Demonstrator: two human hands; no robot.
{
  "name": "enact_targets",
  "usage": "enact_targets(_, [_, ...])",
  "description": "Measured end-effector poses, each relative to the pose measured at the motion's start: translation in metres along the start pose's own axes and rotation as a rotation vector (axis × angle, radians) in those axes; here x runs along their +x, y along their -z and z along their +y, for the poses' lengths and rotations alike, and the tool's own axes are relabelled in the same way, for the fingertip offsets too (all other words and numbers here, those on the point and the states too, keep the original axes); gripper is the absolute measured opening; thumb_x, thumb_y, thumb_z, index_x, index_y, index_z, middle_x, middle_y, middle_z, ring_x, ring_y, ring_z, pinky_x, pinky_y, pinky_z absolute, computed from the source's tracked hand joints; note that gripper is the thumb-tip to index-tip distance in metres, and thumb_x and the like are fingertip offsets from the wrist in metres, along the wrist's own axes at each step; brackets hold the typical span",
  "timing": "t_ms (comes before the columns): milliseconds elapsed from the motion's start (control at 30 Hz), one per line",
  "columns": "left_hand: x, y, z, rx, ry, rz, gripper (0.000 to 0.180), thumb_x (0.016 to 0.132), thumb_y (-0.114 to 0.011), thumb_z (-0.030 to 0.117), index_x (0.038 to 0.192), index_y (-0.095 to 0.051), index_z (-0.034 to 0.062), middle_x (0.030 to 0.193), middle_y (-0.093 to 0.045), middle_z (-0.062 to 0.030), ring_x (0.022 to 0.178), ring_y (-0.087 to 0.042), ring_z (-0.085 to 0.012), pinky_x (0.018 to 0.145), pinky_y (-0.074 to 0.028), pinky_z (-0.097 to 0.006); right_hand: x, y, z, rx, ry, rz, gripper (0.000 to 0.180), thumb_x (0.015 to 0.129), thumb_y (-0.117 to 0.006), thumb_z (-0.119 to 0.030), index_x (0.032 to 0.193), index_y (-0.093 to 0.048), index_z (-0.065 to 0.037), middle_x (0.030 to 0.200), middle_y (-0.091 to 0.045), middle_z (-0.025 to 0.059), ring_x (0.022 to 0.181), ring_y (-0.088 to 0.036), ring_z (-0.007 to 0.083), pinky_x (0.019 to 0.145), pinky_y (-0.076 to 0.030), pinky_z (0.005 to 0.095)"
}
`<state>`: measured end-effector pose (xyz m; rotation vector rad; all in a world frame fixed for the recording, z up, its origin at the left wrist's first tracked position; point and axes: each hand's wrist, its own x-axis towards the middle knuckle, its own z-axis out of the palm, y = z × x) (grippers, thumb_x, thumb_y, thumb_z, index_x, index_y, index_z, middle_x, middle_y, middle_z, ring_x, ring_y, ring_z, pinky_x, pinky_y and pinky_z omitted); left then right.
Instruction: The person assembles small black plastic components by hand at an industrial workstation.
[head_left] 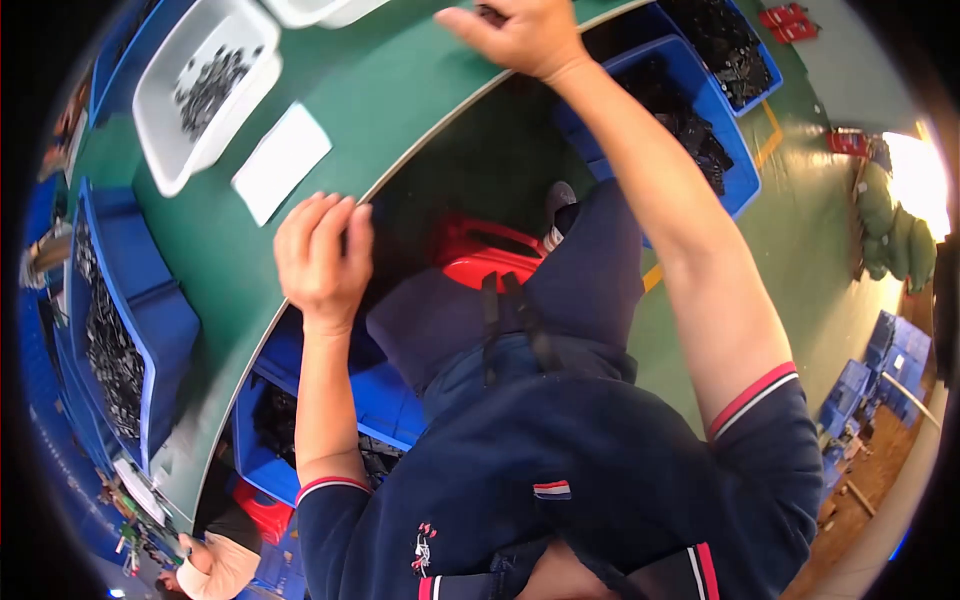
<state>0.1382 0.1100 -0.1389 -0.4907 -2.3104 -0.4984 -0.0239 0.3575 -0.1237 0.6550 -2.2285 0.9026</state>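
Note:
My left hand [322, 258] hovers at the near edge of the green table [400, 95], its fingers loosely bent and slightly apart, with nothing visible in them. Just beyond it a blank white sheet [282, 163] lies flat on the table. At the top edge of the view, my right hand [530, 35] is over the table with the thumb stretched to the left. A small black part [490, 13] shows by its curled fingers, partly cut off by the frame. Left of the sheet stands a white tray [150, 130] with a heap of small black parts [212, 90].
A blue bin [165, 330] of black parts stands at the left on the table. More blue bins [742, 185] are beside the table at right and below it at left. A red stool [490, 265] is under me. A person [220, 565] sits at lower left.

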Motion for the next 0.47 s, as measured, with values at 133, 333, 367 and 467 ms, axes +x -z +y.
enact_targets(133, [0.001, -0.009, 0.006, 0.077, -0.067, 0.029, 0.013, 0.071, -0.072, 0.005, 0.08, -0.063, 0.004, 0.084, -0.063, -0.0085, 0.08, -0.062, -0.0267, 0.072, -0.051, -0.036, -0.012, 0.009, 0.012, 0.325, -0.134, 0.13, 0.043, 0.077, -0.068, -0.04, 0.058, -0.05, -0.006, 0.053, -0.052, 0.0149, 0.047, -0.055, 0.0284, 0.045, -0.042, 0.0352])
enact_targets(333, [-0.004, -0.007, 0.012, 0.127, -0.124, -0.011, 0.009, 0.076, -0.067, 0.004, 0.082, -0.062, 0.0007, 0.087, -0.062, -0.0115, 0.082, -0.061, -0.0271, 0.073, -0.051, -0.035, -0.141, 0.052, 0.025, 0.745, -0.752, 0.546, 0.029, 0.09, -0.052, -0.026, 0.076, -0.061, -0.001, 0.062, -0.057, 0.0013, 0.05, -0.051, 0.0103, 0.049, -0.042, 0.0237])
enact_targets(367, [-0.003, -0.007, 0.013, 0.139, -0.128, -0.019, 0.009, 0.076, -0.067, 0.003, 0.083, -0.062, -0.0001, 0.088, -0.062, -0.0117, 0.083, -0.061, -0.0262, 0.073, -0.051, -0.035, -0.176, 0.064, 0.034, 0.695, -0.98, 0.488, 0.029, 0.09, -0.051, -0.027, 0.079, -0.062, -0.002, 0.063, -0.057, 0.0006, 0.051, -0.051, 0.0098, 0.05, -0.042, 0.0229])
enact_targets(467, [-0.002, -0.011, 0.017, 0.132, -0.134, -0.018, 0.01, 0.077, -0.067, 0.004, 0.084, -0.062, 0.0004, 0.088, -0.062, -0.0116, 0.083, -0.061, -0.0264, 0.073, -0.051, -0.034, -0.247, 0.093, 0.048, 0.886, -1.405, 0.344, 0.028, 0.091, -0.048, -0.028, 0.087, -0.062, -0.004, 0.065, -0.057, -0.0001, 0.056, -0.052, 0.0092, 0.054, -0.042, 0.0216])
